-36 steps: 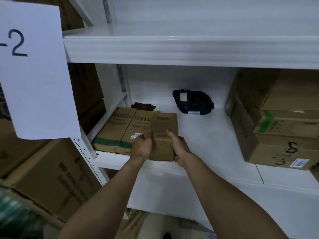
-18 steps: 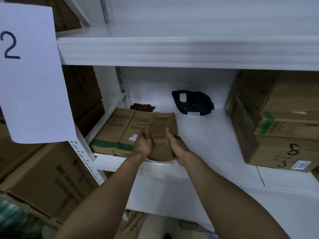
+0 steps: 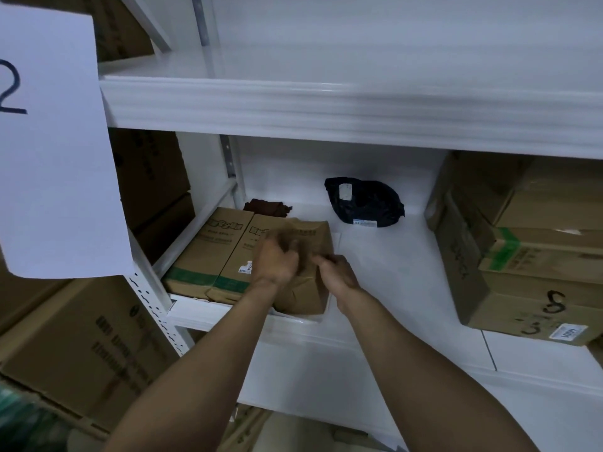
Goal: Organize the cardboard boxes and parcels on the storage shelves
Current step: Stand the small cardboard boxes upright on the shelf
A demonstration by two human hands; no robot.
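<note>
Me: Both hands have shifted on the brown paper parcel since half a second ago. They lay along its two sides then. Now my left hand is up over its top face, and my right hand has come in from its right edge.

Helper: Where does the parcel sit?

Me: It lies flat on the white shelf, with its near end at the front lip. Its left side meets the second box, touching or lapping over it, I cannot tell which. That box lies just beside the first box at the shelf's left end.

Helper: And your grip?

Me: My right fingers curl onto the parcel and hold the creased paper near its middle. My left fingers are a blur, so I cannot tell whether they grip the paper or only press on it.

Helper: What else is on that shelf?

Me: At the back lies a black plastic bag with a white label, well apart from the parcel. A dark brown bundle lies behind the two boxes. A stack of cartons stands at the right. A paper sign marked 2 hangs at the left, with another carton below it.
</note>
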